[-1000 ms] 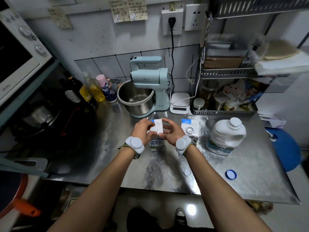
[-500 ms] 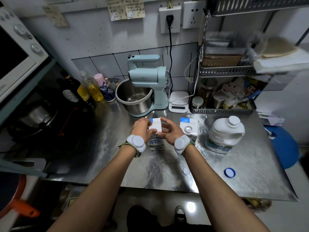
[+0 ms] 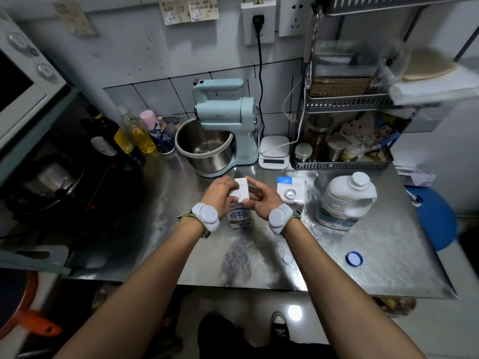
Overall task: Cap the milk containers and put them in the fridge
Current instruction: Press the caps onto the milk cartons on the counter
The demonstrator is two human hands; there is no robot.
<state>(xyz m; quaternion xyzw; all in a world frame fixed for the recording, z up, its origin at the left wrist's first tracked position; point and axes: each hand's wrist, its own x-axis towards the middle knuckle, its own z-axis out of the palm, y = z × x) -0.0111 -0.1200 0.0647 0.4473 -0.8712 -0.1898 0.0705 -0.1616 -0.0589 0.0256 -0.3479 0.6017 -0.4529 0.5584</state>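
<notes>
Little has changed over the last second: both hands stay on the top of the near milk carton (image 3: 240,215), which has not left the steel counter (image 3: 259,255). Left hand (image 3: 220,194) and right hand (image 3: 261,200) pinch its top from either side (cap itself hidden, so capping seems unfinished). Count: two cartons, the second carton (image 3: 291,194) with an open spout; one jug (image 3: 346,200); two loose caps, a white cap (image 3: 287,259) and a blue cap (image 3: 354,259).

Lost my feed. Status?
Left hand and right hand both on the carton top. Second carton uncapped. Loose caps on counter. Nothing blocking.
</notes>
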